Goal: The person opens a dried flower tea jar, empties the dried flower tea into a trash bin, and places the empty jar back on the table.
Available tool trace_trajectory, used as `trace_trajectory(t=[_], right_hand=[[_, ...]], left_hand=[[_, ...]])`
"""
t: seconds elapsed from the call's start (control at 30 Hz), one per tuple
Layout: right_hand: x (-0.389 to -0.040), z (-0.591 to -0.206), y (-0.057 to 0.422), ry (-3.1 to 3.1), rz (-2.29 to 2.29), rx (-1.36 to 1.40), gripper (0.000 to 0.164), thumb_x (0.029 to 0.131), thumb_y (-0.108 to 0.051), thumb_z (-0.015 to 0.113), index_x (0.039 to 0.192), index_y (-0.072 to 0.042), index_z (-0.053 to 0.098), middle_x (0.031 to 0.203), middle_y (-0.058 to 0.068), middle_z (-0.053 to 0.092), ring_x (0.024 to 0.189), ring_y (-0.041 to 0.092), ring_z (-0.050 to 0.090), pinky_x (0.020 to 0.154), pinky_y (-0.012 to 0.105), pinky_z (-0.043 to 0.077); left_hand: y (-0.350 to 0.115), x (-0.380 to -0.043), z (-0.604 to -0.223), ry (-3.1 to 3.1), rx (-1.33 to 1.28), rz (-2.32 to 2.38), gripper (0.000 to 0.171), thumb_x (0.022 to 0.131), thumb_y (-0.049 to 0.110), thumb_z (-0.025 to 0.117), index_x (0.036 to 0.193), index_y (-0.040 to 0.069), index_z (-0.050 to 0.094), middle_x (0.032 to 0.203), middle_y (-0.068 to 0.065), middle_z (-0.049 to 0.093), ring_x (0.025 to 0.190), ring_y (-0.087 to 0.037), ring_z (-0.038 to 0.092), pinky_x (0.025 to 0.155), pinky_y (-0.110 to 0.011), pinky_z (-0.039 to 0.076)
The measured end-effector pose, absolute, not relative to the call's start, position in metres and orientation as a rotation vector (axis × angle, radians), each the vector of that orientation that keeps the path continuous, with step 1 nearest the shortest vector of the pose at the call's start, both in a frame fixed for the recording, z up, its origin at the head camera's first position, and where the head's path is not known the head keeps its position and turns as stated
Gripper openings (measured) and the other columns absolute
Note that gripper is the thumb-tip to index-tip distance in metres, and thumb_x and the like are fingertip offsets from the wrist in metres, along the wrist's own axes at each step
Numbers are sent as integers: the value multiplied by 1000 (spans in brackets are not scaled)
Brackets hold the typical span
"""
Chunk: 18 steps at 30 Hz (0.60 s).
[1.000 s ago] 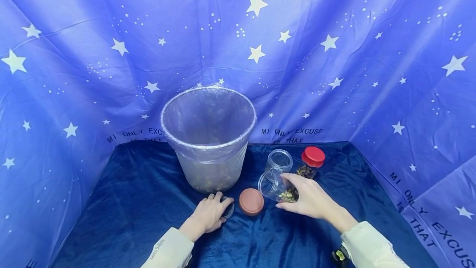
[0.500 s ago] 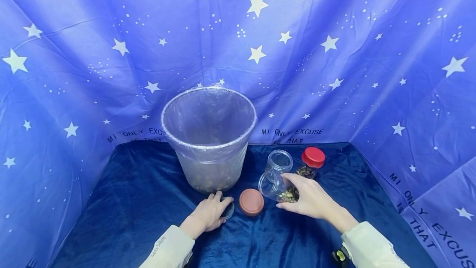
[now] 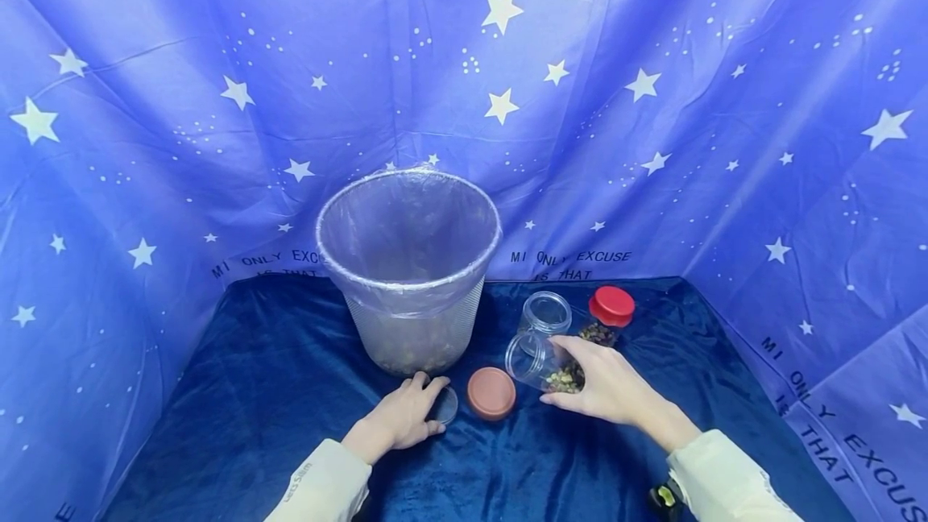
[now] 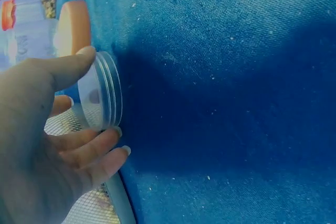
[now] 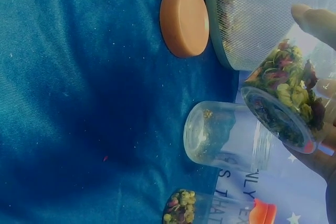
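My right hand [image 3: 612,383] grips a clear jar [image 5: 287,95] partly filled with dried flowers, seen in the right wrist view. In the head view the jar is tilted, its open mouth facing up and left. On the cloth by the bin's foot lies a clear screw lid [image 3: 445,407]. Around it my left hand [image 3: 397,417] is spread, thumb and fingertips right at the lid's rim in the left wrist view [image 4: 65,124]. An orange-brown lid [image 3: 491,394] lies between the hands.
A mesh bin [image 3: 413,329] with a clear plastic liner stands behind the left hand, small bits at its bottom. Behind the held jar are an uncovered clear jar [image 3: 547,316] and a red-capped jar [image 3: 611,308] of dried flowers. Starry curtains [image 3: 435,63] enclose the dark blue cloth [image 3: 254,409].
My left hand has shifted slightly left and its fingers have spread, showing more of the clear lid. The right hand and its jar stay almost where they were.
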State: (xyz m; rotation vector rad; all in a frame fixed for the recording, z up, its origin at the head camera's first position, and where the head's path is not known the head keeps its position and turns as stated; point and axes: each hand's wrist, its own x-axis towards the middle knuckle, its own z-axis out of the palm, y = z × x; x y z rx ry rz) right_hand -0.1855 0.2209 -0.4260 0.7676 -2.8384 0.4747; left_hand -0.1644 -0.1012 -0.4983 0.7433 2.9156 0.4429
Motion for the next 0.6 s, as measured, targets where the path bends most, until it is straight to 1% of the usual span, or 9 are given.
trace_trajectory(t=[0.27, 0.43, 0.6], right_hand=[[-187, -422, 221, -2823, 477, 772, 78, 68, -57, 82, 126, -11, 62, 109, 0, 70, 92, 14, 67, 79, 40, 56], [-188, -419, 221, -2803, 487, 770, 76, 67, -56, 83, 125, -12, 62, 108, -1, 70, 91, 13, 66, 78, 39, 56], [-190, -417, 221, -2799, 499, 778, 76, 68, -57, 83, 126, -14, 62, 105, -4, 69, 90, 10, 65, 78, 38, 55]], left_hand=[[-111, -165, -496, 2868, 672, 629, 59, 87, 35, 72, 136, 9, 51, 119, -16, 56, 106, -35, 63, 90, -49, 51], [-120, -165, -489, 2859, 633, 687, 56, 87, 34, 73, 132, 7, 55, 120, -18, 58, 108, -38, 62, 92, -53, 50], [-132, -169, -481, 2819, 597, 797, 51, 86, 31, 72, 128, 4, 58, 125, -19, 60, 114, -40, 61, 94, -57, 48]])
